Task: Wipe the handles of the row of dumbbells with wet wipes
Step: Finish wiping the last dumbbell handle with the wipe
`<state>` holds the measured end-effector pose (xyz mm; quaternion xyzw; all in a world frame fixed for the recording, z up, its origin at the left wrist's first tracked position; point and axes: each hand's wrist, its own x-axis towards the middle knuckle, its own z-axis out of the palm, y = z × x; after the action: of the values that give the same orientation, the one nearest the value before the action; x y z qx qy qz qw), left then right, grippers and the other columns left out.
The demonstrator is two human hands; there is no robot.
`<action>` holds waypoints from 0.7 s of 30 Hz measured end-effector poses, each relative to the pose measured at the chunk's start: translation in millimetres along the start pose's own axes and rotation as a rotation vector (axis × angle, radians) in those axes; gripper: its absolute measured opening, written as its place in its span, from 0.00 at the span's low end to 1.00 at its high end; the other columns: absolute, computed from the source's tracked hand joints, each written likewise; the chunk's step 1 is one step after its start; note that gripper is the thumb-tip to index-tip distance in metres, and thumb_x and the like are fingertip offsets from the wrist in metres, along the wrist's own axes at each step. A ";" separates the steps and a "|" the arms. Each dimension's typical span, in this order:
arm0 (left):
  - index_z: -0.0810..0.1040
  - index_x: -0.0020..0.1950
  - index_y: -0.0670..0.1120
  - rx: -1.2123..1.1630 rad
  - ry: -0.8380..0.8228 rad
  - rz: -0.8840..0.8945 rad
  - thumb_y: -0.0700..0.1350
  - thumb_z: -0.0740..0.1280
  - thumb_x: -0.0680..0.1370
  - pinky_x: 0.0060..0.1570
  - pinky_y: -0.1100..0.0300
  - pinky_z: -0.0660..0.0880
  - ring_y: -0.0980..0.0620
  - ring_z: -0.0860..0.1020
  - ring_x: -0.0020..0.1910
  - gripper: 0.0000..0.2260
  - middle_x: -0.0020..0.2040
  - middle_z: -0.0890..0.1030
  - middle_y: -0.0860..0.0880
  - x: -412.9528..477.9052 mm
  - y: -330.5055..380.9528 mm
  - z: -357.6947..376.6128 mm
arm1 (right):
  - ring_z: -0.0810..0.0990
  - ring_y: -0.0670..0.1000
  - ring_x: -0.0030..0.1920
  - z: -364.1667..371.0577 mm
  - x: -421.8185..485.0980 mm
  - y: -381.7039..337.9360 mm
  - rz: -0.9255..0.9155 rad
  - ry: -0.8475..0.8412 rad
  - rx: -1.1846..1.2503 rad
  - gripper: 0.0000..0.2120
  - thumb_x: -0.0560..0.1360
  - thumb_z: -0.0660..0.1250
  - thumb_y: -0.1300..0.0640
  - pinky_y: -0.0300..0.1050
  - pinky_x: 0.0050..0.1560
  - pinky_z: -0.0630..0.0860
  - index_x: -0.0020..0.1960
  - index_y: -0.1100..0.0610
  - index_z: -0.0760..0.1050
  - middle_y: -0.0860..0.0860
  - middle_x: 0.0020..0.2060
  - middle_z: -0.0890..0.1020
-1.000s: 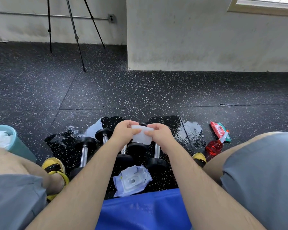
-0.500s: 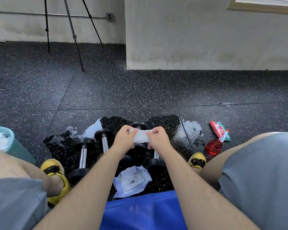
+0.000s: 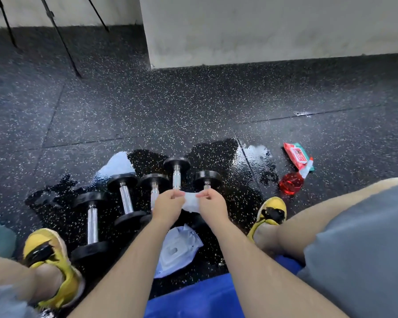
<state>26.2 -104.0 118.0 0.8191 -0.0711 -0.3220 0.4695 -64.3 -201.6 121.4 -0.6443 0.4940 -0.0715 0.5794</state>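
Your left hand (image 3: 168, 204) and right hand (image 3: 210, 204) each pinch an end of the wet wipe (image 3: 191, 202). It's stretched between them above the dumbbells (image 3: 124, 198).

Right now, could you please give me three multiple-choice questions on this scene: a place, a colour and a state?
1. Where does the red spray bottle lie?
A) right of the dumbbells, beside the red wipe pack
B) between two dumbbells
C) on the blue mat

2. What colour are the shoes?
A) white
B) yellow
C) green

3. What state is the wet wipe in?
A) lying on the floor
B) wrapped round a handle
C) pinched between the left hand and right hand

Answers: 1 A, it sits next to the pack, right of the row; 2 B, both are yellow; 3 C, each hand pinches one end.
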 end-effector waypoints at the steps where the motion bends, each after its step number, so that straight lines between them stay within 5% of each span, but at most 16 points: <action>1: 0.83 0.53 0.49 0.034 -0.012 -0.010 0.39 0.67 0.76 0.51 0.56 0.77 0.50 0.79 0.47 0.09 0.52 0.84 0.49 5.8 -5.5 8.2 | 0.76 0.48 0.37 1.3 7.5 7.6 0.026 0.022 -0.010 0.13 0.74 0.60 0.63 0.41 0.36 0.71 0.40 0.49 0.79 0.47 0.39 0.81; 5: 0.82 0.59 0.45 0.174 -0.092 0.012 0.38 0.63 0.78 0.46 0.58 0.72 0.46 0.79 0.49 0.13 0.55 0.83 0.45 28.3 -24.3 39.6 | 0.82 0.53 0.47 3.3 41.7 32.6 0.136 0.115 -0.038 0.10 0.75 0.64 0.59 0.47 0.50 0.79 0.44 0.50 0.83 0.48 0.45 0.85; 8: 0.81 0.59 0.45 0.219 -0.152 0.078 0.37 0.60 0.79 0.44 0.62 0.68 0.49 0.77 0.48 0.14 0.56 0.81 0.47 53.3 -25.8 62.1 | 0.83 0.51 0.45 2.2 72.6 47.7 0.209 0.199 -0.006 0.10 0.74 0.64 0.60 0.44 0.45 0.79 0.44 0.49 0.83 0.46 0.44 0.85; 11: 0.78 0.53 0.46 0.260 -0.201 0.120 0.34 0.59 0.79 0.41 0.67 0.65 0.52 0.73 0.45 0.12 0.49 0.77 0.50 83.5 -19.9 81.6 | 0.79 0.46 0.41 3.7 100.6 49.0 0.235 0.281 0.025 0.12 0.75 0.62 0.62 0.38 0.36 0.70 0.46 0.51 0.83 0.45 0.44 0.83; 14: 0.74 0.39 0.47 0.325 -0.250 0.143 0.34 0.58 0.75 0.33 0.67 0.66 0.46 0.77 0.39 0.11 0.39 0.77 0.50 117.4 -24.6 103.3 | 0.75 0.47 0.46 8.0 130.5 50.0 0.166 0.258 -0.061 0.12 0.76 0.63 0.63 0.38 0.45 0.69 0.53 0.55 0.83 0.47 0.48 0.79; 16: 0.75 0.39 0.48 0.361 -0.280 0.095 0.36 0.59 0.74 0.38 0.63 0.69 0.37 0.80 0.49 0.09 0.43 0.78 0.46 139.6 -39.6 118.8 | 0.74 0.47 0.46 14.6 152.9 57.5 0.152 0.231 -0.138 0.10 0.78 0.64 0.62 0.30 0.40 0.68 0.54 0.59 0.82 0.48 0.49 0.79; 18: 0.78 0.52 0.43 0.370 -0.224 0.069 0.38 0.61 0.79 0.52 0.59 0.72 0.39 0.74 0.60 0.07 0.57 0.75 0.44 145.0 -45.7 129.0 | 0.75 0.45 0.47 18.7 166.4 70.8 0.142 0.230 -0.193 0.09 0.78 0.66 0.58 0.25 0.38 0.66 0.54 0.59 0.83 0.48 0.52 0.79; 21: 0.75 0.51 0.42 0.307 -0.035 0.009 0.45 0.60 0.81 0.47 0.66 0.66 0.48 0.67 0.56 0.07 0.56 0.67 0.52 141.0 -44.3 138.5 | 0.70 0.48 0.56 21.0 172.8 82.3 0.131 0.280 -0.231 0.10 0.78 0.69 0.53 0.32 0.51 0.65 0.54 0.57 0.84 0.48 0.54 0.72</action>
<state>46.0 -238.9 -31.8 0.8751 -0.1313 -0.3194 0.3389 -9.2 -298.7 -35.6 -0.6567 0.6155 -0.0654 0.4308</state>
